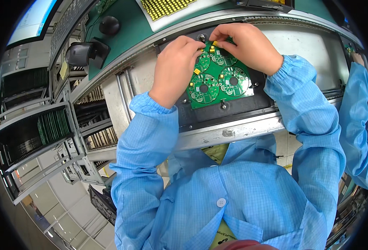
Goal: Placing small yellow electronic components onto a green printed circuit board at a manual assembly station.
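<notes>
A green circuit board with several round sections lies in a black frame in front of me. My left hand is over its upper left, thumb and fingers pinched around a small yellow component. From the right, my right hand reaches over the top edge and grips another small yellow component between thumb and forefinger. More yellow components sit on the board, one tilted beside the left hand's fingers. The hands partly cover the upper round sections.
A white tray of yellow components lies on the green mat beyond the rail. A black mouse and a black scanner-like device are at the left, above racks holding boards. At far right is another person's blue sleeve.
</notes>
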### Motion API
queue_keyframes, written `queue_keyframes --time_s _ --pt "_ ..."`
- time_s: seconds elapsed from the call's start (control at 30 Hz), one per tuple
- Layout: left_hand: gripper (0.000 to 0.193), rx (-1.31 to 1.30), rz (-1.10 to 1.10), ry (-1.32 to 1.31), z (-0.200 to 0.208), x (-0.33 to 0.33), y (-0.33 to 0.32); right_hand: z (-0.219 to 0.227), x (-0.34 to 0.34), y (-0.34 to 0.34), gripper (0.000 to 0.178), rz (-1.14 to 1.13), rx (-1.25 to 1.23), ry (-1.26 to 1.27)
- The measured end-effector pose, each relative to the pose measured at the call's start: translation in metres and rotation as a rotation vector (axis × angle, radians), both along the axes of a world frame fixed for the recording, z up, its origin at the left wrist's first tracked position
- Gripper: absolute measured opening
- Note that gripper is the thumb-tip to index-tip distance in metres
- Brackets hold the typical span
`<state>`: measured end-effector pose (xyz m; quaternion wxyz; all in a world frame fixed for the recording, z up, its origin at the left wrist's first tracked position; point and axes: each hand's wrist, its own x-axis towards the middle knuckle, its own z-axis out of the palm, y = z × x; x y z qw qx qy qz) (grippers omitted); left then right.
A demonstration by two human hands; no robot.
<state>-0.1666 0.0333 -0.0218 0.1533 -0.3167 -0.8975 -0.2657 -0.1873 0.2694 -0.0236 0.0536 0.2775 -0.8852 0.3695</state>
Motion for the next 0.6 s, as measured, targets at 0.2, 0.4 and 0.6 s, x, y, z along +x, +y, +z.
queue_keyframes --time_s 0.2,0.4,0.6 --pt "0.020 -0.045 -0.002 0.051 0.002 0.002 0.004 0.002 0.004 -0.001 0.016 -0.038 0.069 0.080" --pt "0.020 -0.064 0.018 0.051 0.001 0.004 0.004 0.000 0.006 -0.002 0.016 -0.044 0.115 0.191" --pt "0.020 0.037 0.030 0.057 0.004 0.006 0.006 -0.002 0.008 0.004 0.025 -0.036 0.073 0.192"
